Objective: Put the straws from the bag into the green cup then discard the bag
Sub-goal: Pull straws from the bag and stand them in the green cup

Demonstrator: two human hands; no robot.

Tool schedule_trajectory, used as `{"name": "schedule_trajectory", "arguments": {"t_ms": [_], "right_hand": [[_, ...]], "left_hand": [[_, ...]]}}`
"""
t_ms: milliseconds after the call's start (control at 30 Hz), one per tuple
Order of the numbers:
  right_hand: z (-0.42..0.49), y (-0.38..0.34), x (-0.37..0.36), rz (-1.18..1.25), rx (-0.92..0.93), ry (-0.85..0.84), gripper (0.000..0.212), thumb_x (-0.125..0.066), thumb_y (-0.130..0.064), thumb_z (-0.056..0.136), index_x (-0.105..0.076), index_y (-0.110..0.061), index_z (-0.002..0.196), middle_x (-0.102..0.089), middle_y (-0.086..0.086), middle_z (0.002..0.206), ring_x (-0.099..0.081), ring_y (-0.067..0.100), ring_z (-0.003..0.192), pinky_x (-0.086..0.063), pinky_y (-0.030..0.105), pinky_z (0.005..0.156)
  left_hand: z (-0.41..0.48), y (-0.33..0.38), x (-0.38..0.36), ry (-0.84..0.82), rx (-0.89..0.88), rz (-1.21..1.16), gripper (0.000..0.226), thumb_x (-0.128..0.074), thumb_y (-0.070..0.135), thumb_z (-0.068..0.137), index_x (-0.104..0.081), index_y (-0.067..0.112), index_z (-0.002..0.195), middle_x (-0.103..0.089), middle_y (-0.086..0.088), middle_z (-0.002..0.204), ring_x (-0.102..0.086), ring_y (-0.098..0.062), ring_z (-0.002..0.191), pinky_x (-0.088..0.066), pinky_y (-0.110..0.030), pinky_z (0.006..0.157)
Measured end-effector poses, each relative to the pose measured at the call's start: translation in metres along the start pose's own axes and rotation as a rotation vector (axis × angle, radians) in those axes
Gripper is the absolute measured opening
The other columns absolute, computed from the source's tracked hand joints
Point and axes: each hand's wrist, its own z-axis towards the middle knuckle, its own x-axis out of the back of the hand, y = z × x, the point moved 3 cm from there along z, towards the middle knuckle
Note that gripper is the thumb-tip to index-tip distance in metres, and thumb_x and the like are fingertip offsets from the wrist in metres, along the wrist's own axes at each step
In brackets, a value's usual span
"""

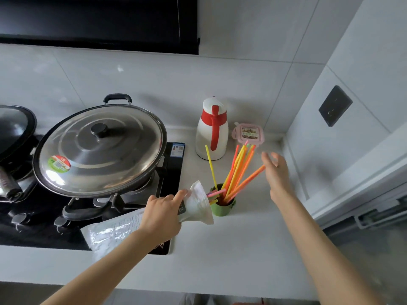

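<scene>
A small green cup (222, 208) stands on the white counter, right of the stove. Several coloured straws (239, 170) stick up out of it and fan to the right; one yellow straw leans left. My left hand (163, 214) grips a clear plastic bag (198, 203) around its middle, and the bag's open mouth touches the cup's left rim. A few short straw ends show at that mouth. My right hand (276, 170) hovers to the right of the straws with fingers spread, next to the tip of an orange straw, holding nothing.
A wok with a steel lid (100, 146) sits on the black stove (174, 168) at left. A white and red thermos jug (212, 130) and a pink lidded box (248, 133) stand behind the cup. The wall corner with a dark socket (334, 105) is at right.
</scene>
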Motion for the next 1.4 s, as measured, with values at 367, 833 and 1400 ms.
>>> {"name": "schedule_trajectory", "arguments": {"t_ms": [367,833,1400], "right_hand": [[-0.115,0.017,-0.014,0.208,-0.025,-0.319,0.038,-0.052,-0.052,0.087,-0.066,-0.017,0.084,-0.064,0.007,0.084,-0.059,0.015,0.089,-0.044,0.028,0.082],[-0.105,0.018,-0.041,0.603,-0.247,-0.153,0.029,-0.044,-0.033,0.097,-0.062,-0.010,0.098,-0.067,0.008,0.089,-0.066,0.019,0.076,-0.053,0.026,0.065],[-0.092,-0.002,-0.033,0.738,-0.224,-0.286,0.053,-0.031,-0.036,0.100,-0.073,-0.013,0.079,-0.073,0.005,0.101,-0.059,0.024,0.115,-0.044,0.033,0.098]], "left_hand": [[0.016,0.017,0.005,0.074,-0.162,0.009,0.072,-0.072,0.022,0.055,-0.042,0.026,0.121,-0.069,0.005,0.079,-0.066,-0.024,0.069,-0.034,-0.031,0.064],[0.026,0.035,-0.002,0.044,-0.200,0.048,0.069,-0.069,0.017,0.054,-0.034,0.028,0.113,-0.068,0.003,0.071,-0.064,-0.025,0.059,-0.032,-0.031,0.060],[0.016,0.024,-0.001,0.050,-0.225,-0.010,0.067,-0.073,0.020,0.056,-0.037,0.026,0.112,-0.067,0.002,0.067,-0.060,-0.026,0.054,-0.038,-0.032,0.056]]}}
